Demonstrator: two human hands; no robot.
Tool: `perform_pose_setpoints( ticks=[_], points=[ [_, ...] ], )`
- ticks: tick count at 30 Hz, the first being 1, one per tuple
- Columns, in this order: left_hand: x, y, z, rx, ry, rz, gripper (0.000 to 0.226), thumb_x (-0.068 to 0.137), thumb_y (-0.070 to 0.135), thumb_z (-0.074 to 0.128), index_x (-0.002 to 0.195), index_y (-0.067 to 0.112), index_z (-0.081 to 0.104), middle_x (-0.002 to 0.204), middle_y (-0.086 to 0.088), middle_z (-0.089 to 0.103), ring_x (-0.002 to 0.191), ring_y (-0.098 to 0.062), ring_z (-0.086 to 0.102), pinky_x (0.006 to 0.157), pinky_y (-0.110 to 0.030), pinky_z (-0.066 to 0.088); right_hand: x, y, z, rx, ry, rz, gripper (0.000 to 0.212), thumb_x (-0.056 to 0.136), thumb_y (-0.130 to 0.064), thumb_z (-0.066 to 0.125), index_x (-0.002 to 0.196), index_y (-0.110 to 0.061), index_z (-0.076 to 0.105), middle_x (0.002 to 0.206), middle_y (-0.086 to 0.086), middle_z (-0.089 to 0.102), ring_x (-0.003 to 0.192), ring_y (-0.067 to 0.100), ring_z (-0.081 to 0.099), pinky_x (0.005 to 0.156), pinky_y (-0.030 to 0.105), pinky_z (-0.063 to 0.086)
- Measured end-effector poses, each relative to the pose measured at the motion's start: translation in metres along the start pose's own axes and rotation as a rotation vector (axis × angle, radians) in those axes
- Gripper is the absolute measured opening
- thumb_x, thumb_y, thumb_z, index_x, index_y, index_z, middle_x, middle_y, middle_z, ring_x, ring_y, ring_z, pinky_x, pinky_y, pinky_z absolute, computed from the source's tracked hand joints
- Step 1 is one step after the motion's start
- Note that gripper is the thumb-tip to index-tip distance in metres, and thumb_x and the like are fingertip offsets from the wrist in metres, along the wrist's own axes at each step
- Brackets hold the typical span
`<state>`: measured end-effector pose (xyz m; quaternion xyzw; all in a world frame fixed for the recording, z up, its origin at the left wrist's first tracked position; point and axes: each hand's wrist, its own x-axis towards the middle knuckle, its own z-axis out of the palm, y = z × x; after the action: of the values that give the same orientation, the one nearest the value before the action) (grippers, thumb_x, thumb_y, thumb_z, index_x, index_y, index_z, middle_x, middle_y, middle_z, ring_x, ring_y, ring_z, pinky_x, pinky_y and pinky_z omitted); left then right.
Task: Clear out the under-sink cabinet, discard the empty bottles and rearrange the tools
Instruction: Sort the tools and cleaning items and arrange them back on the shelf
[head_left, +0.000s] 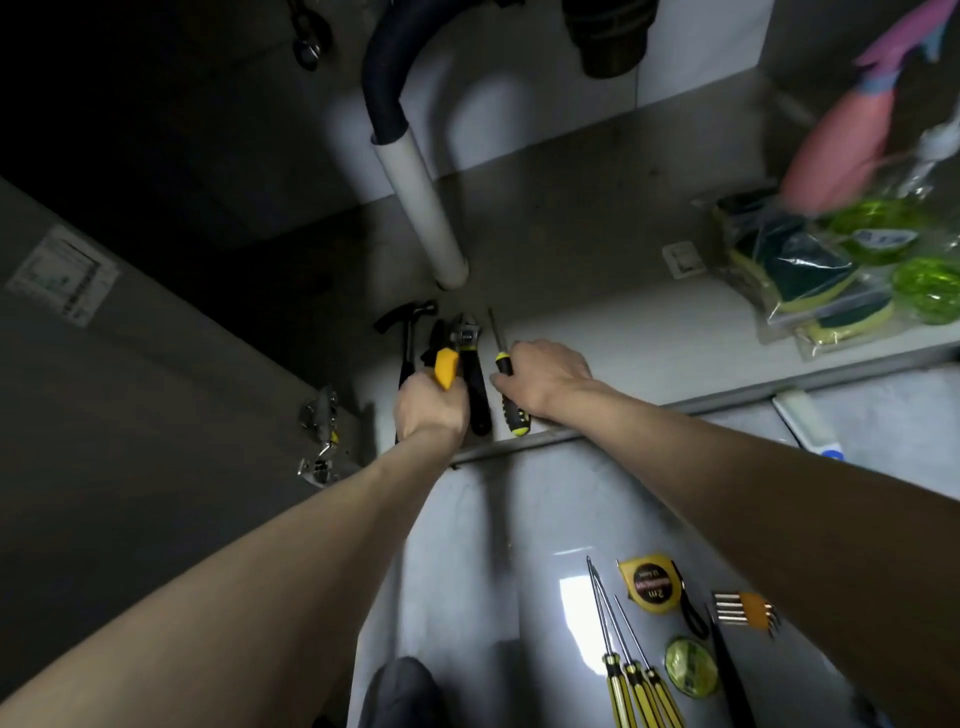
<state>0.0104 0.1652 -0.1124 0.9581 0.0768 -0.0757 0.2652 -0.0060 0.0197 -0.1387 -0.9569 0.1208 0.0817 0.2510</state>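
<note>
A: Where are the tools right now?

B: Four lie side by side at the front edge of the cabinet floor (597, 322), just in front of the white drain pipe (421, 208). From the left: a hammer (408, 332), yellow-handled pliers (445, 364), an adjustable wrench (470, 364), and a black-and-yellow screwdriver (506, 379).

A: And the hands?

B: The left hand (428, 410) is curled around the lower end of the yellow-handled pliers, right beside the hammer's shaft. The right hand (545, 379) rests against the screwdriver, fingers curved over its handle; whether it truly grips the handle I cannot tell.

A: So both hands are at the row?

B: Yes, one at each side, with the wrench lying between them, apart from either hand.

A: Anything else in the cabinet?

B: A clear packet of sponges (810, 280) near the right front corner, with green scrubbers (930, 291) just beside it and a pink item (841, 150) hanging above them.

A: Outside the cabinet?

B: On the tiled floor (467, 545) near the right forearm: three slim screwdrivers (639, 686), a yellow tape measure (652, 582), a set of hex keys (748, 613) and a green roll of tape (688, 667).
</note>
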Motion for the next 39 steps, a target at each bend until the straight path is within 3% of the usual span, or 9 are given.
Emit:
perform_pose_setpoints(
  ticks=[7,13,17,20,23,26,31,34,39],
  points=[
    [0.011,-0.019,-0.011,0.057,0.042,-0.015,0.030,0.090,0.045,0.063,0.098,0.018,0.070,0.098,-0.014,0.071,0.095,-0.035,0.066,0.081,-0.035,0.053,0.014,-0.008,0.010,0.055,0.034,0.046,0.029,0.093,-0.051,0.055,0.087,-0.023,0.057,0.107,0.011,0.070,0.097,0.035,0.065,0.068,0.034,0.041],
    [0.010,-0.015,-0.010,0.000,0.045,0.040,0.025,0.082,0.041,0.070,0.098,0.023,0.070,0.090,-0.008,0.071,0.094,-0.031,0.067,0.079,-0.032,0.052,0.004,-0.004,0.007,0.085,0.078,0.060,0.054,0.093,-0.066,0.051,0.109,-0.015,0.060,0.114,0.010,0.067,0.106,0.036,0.063,0.071,0.036,0.042],
    [0.006,0.005,-0.002,-0.068,0.019,0.101,0.028,0.080,0.039,0.070,0.103,0.023,0.070,0.093,-0.003,0.073,0.093,-0.026,0.069,0.081,-0.033,0.056,-0.013,0.021,0.003,0.112,0.080,0.050,0.051,0.091,-0.065,0.055,0.116,-0.021,0.062,0.115,0.007,0.068,0.106,0.033,0.063,0.076,0.037,0.047],
    [0.001,0.021,0.003,-0.115,0.024,0.045,0.020,0.079,0.040,0.069,0.092,0.025,0.070,0.091,-0.002,0.073,0.092,-0.025,0.067,0.078,-0.031,0.053,-0.025,0.034,0.001,0.111,0.088,0.078,0.041,0.091,-0.058,0.057,0.114,-0.025,0.063,0.114,0.005,0.070,0.105,0.032,0.064,0.080,0.038,0.051],
    [-0.001,0.021,0.000,-0.166,0.038,-0.037,0.017,0.079,0.038,0.071,0.071,0.027,0.059,0.071,0.005,0.062,0.081,-0.022,0.065,0.068,-0.027,0.043,-0.029,0.024,0.001,0.180,0.103,0.093,0.033,0.095,-0.053,0.051,0.105,-0.026,0.065,0.109,0.005,0.071,0.100,0.033,0.065,0.080,0.038,0.054],
    [0.002,0.009,-0.009,-0.112,0.042,-0.063,0.014,0.080,0.035,0.072,0.084,0.026,0.062,0.065,0.008,0.054,0.074,-0.020,0.059,0.067,-0.027,0.041,-0.024,-0.001,0.002,0.147,0.044,0.098,0.044,0.093,-0.062,0.050,0.101,-0.021,0.065,0.107,0.007,0.069,0.101,0.035,0.065,0.078,0.039,0.052],
    [0.012,-0.006,-0.017,-0.069,0.056,-0.080,0.027,0.076,0.034,0.074,0.101,0.024,0.072,0.088,-0.003,0.069,0.084,-0.024,0.063,0.072,-0.027,0.047,-0.005,-0.016,-0.006,0.076,-0.014,0.167,0.041,0.080,-0.059,0.064,0.087,-0.018,0.066,0.095,0.004,0.067,0.097,0.032,0.066,0.066,0.032,0.044],
    [0.014,-0.004,-0.008,-0.101,0.002,-0.032,0.022,0.078,0.033,0.075,0.096,0.026,0.065,0.078,0.003,0.061,0.084,-0.023,0.062,0.072,-0.026,0.044,-0.002,0.000,-0.017,0.113,0.002,0.237,0.042,0.074,-0.054,0.068,0.066,-0.015,0.055,0.073,0.001,0.057,0.078,0.030,0.060,0.060,0.029,0.041],
    [0.010,0.023,0.022,-0.028,-0.057,0.067,0.027,0.081,0.037,0.073,0.096,0.016,0.069,0.088,-0.005,0.067,0.086,-0.026,0.063,0.071,-0.028,0.044,-0.014,0.030,-0.017,0.193,0.041,0.268,0.039,0.072,-0.054,0.064,0.071,-0.015,0.064,0.073,0.001,0.062,0.076,0.030,0.059,0.054,0.028,0.036]
  ],
)
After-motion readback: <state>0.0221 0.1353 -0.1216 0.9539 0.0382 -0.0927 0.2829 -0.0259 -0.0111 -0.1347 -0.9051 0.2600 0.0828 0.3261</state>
